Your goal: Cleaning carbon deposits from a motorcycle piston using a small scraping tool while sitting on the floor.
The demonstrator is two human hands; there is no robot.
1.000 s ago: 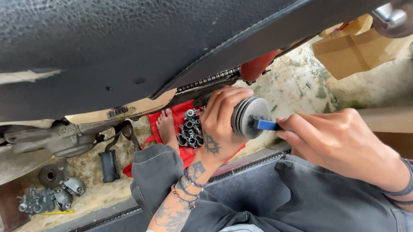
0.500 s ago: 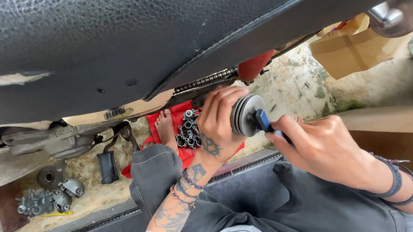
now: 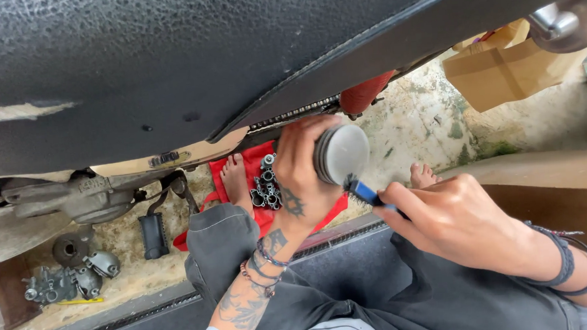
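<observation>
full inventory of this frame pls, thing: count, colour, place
round metal part: 1, grey, centre, in left hand
brush: 1, blue handle, against the part, in right hand
seat: 1, black, top
red cloth: 1, ground, centre
sockets: cluster, silver, on cloth
engine parts: several, grey, ground left
cardboard box: 1, brown, top right
feet: 2, bare, ground
left hand: 1, tattooed
right hand: 1, wristbands
</observation>
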